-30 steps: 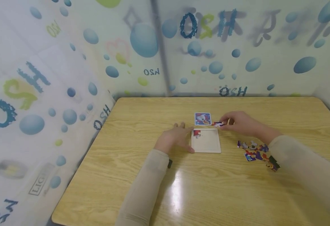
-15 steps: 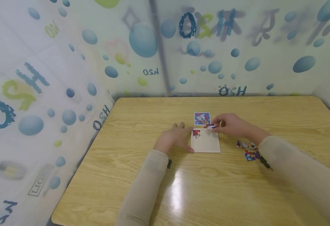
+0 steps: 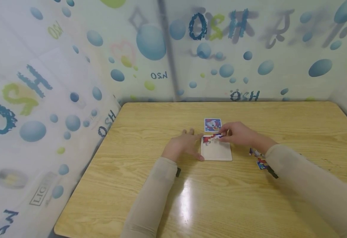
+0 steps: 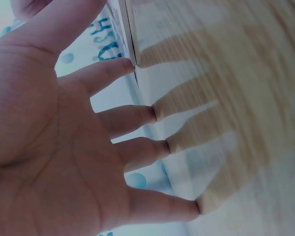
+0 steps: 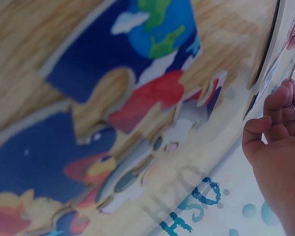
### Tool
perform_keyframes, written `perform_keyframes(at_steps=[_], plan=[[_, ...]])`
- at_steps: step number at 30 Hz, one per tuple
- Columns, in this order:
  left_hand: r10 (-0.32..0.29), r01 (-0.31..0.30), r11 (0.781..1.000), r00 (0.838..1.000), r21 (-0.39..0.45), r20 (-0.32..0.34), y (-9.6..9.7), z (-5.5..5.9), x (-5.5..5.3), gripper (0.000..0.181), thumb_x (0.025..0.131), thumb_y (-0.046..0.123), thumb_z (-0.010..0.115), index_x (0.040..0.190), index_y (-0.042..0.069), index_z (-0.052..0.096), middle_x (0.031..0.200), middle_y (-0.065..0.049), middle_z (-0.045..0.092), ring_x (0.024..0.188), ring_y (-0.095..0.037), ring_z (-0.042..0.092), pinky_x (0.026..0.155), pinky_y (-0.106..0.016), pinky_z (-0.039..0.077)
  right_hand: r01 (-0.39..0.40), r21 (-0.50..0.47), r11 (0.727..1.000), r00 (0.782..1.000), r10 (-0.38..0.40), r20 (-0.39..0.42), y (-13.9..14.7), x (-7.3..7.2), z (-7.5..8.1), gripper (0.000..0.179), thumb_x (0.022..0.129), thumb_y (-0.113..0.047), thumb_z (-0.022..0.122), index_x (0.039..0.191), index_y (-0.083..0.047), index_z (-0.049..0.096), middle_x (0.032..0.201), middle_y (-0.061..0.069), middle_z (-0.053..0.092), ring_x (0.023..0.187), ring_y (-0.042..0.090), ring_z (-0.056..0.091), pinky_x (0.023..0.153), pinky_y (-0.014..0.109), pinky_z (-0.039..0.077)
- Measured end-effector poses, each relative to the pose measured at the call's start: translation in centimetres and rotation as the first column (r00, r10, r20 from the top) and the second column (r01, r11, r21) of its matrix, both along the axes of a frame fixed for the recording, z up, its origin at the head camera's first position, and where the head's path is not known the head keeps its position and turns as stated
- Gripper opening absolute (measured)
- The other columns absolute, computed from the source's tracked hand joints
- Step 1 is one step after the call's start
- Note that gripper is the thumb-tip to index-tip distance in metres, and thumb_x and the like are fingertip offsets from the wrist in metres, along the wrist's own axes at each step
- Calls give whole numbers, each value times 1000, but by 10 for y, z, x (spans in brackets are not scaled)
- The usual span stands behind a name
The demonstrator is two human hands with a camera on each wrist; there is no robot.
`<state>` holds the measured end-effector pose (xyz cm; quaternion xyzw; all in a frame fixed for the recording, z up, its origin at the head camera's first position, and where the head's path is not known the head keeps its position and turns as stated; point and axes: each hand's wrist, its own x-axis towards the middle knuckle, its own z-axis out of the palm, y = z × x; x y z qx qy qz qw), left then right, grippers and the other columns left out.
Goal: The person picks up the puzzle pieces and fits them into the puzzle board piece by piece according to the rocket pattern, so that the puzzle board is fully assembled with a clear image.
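A pale puzzle tray (image 3: 216, 152) lies on the table with a red corner puzzle piece (image 3: 206, 140) in its upper left. My left hand (image 3: 183, 144) is spread along the tray's left side. In the left wrist view its straight fingers (image 4: 132, 120) touch the tabletop, and the index fingertip meets the tray's edge. My right hand (image 3: 237, 133) pinches a puzzle piece (image 3: 216, 136) over the tray's upper edge, beside the red corner piece. Whether the held piece touches the tray I cannot tell. A picture card (image 3: 212, 125) of the design lies just behind the tray.
Loose puzzle pieces (image 3: 261, 163) lie on the table right of the tray, partly hidden by my right forearm. The right wrist view shows several of them close up, one with a globe (image 5: 160, 29). A printed wall curtain (image 3: 250, 82) stands behind the table (image 3: 132, 132).
My right hand has moved left with the puzzle piece, from beside the picture card to over the tray's top edge. The left hand has stayed in place.
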<state>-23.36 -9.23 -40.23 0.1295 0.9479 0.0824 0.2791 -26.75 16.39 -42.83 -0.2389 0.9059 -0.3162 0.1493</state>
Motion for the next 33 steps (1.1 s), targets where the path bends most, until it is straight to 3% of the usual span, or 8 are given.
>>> perform_keyframes(at_steps=[33], plan=[[6,-6,1000,1000,4,3,0,0,0,107,83,63,84,169,41,23,182,-7,4,169,-38,1,126,-77,26,-24,48,999,1000,24,8,-16,1,-2,23,99,-19,77,117,-5,77,98,6,71,90,20,58,80,31,52]])
